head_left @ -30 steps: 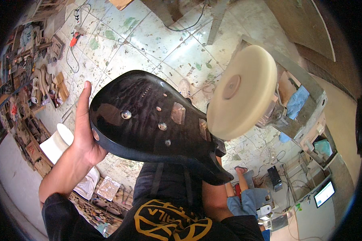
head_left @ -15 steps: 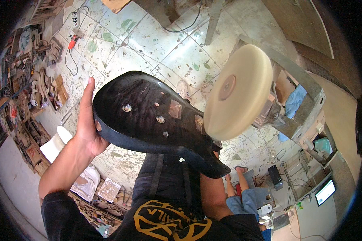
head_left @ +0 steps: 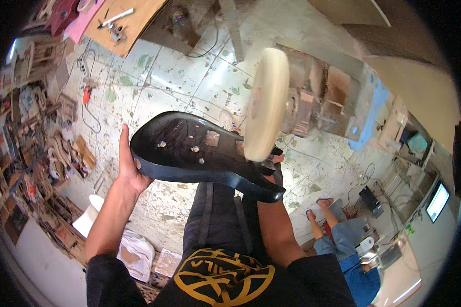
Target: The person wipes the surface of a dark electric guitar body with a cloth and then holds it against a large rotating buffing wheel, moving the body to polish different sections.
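Note:
A glossy black electric guitar body [head_left: 179, 148] spans the space in front of my torso, its face turned up. Several holes and cutouts show in it. My left hand [head_left: 134, 174] grips the rounded end at the left, palm against the edge, thumb pointing up and fingers hidden underneath. My right hand [head_left: 277, 159] holds the horned end from behind; only a few fingertips show beyond it. Against that end, or just over it, stands a large cream buffing wheel [head_left: 267, 102], blurred as if spinning. Whether it touches the body I cannot tell.
A motor [head_left: 301, 110] on a stand carries the wheel, with a blue cloth [head_left: 370, 110] beside it. A wooden table [head_left: 123, 30] stands at the far left. A corded red power tool [head_left: 87, 94] lies on the tiled floor. A seated person [head_left: 351, 256] is at lower right.
My view has shifted, bringing the wooden table in at the upper left. The guitar body looks flatter and sits lower, still in both hands. The wheel appears more edge-on.

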The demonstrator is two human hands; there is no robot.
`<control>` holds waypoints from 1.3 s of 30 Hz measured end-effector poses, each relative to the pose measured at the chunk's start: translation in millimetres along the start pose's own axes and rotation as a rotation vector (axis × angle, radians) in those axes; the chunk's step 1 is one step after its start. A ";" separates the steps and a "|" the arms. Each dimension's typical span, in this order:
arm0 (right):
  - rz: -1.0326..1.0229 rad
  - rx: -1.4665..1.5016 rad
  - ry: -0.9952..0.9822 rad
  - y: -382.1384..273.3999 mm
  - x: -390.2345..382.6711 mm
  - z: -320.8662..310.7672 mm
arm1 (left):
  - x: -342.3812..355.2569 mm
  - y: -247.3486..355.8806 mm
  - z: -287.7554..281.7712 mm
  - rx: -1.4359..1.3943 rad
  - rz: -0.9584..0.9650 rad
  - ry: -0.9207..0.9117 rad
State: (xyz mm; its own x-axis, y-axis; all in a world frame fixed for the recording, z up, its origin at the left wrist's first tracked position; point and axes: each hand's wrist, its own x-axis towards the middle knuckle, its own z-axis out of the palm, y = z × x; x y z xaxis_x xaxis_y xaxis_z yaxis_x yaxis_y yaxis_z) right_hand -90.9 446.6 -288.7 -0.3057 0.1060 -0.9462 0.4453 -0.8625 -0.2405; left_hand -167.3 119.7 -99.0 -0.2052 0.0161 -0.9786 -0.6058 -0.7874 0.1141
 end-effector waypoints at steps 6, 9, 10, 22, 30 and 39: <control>-0.023 0.103 -0.054 1.1 -4.8 30.1 | 5.6 -4.2 -2.3 0.006 0.000 -0.022; -0.036 0.144 -0.058 10.2 -0.7 51.4 | 7.2 -4.4 1.9 0.000 0.011 0.015; -0.042 0.148 -0.058 15.0 2.1 57.7 | 7.5 -4.2 2.9 0.017 0.011 0.006; -0.103 0.243 -0.022 20.3 22.5 61.7 | 17.3 -9.8 -3.3 0.065 0.078 0.199; -0.167 0.278 0.025 5.9 39.9 45.3 | 28.0 -14.3 -13.9 0.040 0.047 0.202; -0.212 0.304 0.058 0.1 56.1 39.8 | 36.1 -18.3 -16.6 0.043 0.051 0.242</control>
State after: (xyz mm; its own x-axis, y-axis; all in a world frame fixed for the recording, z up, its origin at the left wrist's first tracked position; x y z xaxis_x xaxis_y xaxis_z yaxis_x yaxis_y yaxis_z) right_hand -141.5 432.8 -333.2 -0.3119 0.3180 -0.8953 0.1048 -0.9251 -0.3651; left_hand -150.8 124.5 -139.3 -0.0498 -0.1751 -0.9833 -0.6325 -0.7564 0.1667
